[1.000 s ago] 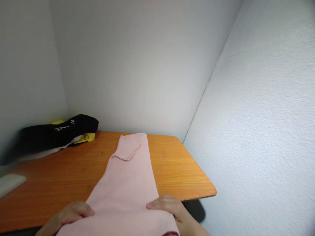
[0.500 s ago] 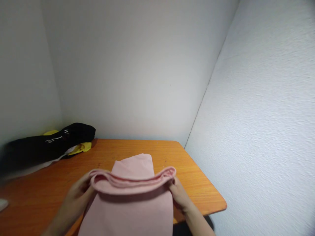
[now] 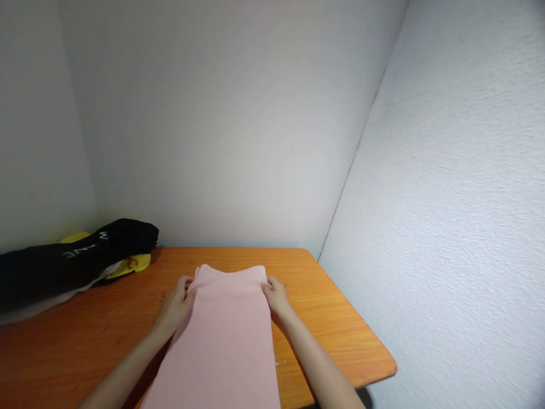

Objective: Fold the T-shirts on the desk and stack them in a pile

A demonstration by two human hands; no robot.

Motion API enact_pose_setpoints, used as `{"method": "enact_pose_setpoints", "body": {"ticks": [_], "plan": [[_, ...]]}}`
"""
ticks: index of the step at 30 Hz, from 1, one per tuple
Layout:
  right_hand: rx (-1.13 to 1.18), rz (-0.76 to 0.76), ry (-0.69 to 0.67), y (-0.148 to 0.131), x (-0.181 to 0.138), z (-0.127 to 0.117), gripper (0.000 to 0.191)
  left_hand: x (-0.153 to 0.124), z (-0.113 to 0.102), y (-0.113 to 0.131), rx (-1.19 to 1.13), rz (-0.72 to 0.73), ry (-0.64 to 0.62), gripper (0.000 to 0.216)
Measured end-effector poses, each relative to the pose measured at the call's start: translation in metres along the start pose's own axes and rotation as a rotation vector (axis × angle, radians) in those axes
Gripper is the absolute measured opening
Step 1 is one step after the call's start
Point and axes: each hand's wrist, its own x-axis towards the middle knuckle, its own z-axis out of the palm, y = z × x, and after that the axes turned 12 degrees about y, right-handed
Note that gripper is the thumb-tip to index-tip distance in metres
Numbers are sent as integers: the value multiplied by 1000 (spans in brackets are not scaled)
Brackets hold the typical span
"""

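- The pink garment (image 3: 225,335) runs lengthwise over the wooden table (image 3: 336,324), from short of the table's back edge down to its near side, where the view cuts it off.
- The person's left hand (image 3: 177,302) grasps the garment's far corner on the table's left-hand side, thumb on the near face and fingers curled behind the cloth.
- The right hand (image 3: 276,295) pinches the opposite far corner, toward the table's right end; its fingertips are partly hidden by the fabric.
- Between the two grips the garment's far edge sags toward the table's near side. A slight, even outward pull would probably straighten it.
- More than one layer shows at the left-hand corner, so that grip should take all the layers together, lest one slip and bunch on the table.
- Both corners are best set down at the same depth from the table's back edge, since an uneven release could skew the cloth. Whether they touch the tabletop cannot be told.
- The garment widens toward the table's near side; smoothing outward there may help it lie flat.
- At the table's back left, a black garment with white lettering (image 3: 131,236) lies over yellow cloth (image 3: 138,262), well apart from the hands.
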Motion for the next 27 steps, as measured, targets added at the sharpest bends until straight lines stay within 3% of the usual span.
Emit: {"method": "enact_pose_setpoints", "body": {"ticks": [5, 8, 11, 14, 16, 20, 27], "plan": [[-185, -56, 14, -10, 6, 2, 17, 0, 0, 7, 138, 12, -1, 38], [-291, -85, 40, -18, -10, -9, 30, -10, -6, 10, 213, 50, 7, 50], [-378, -240, 58, -27, -51, -23, 46, -36, -18, 20, 347, 245, -73, 53], [-463, -508, -38, -32, -109, -28, 56, -72, -25, 37, 414, 410, -283, 56], [-481, -598, -124, -30, -145, -25, 63, -95, -24, 45, 422, 462, -375, 59], [-495, -574, -221, -22, -181, -18, 73, -119, -13, 45, 500, 456, -420, 65], [-508, -508, -274, -17, -182, -17, 79, -119, -3, 27, 528, 454, -379, 62]]}}
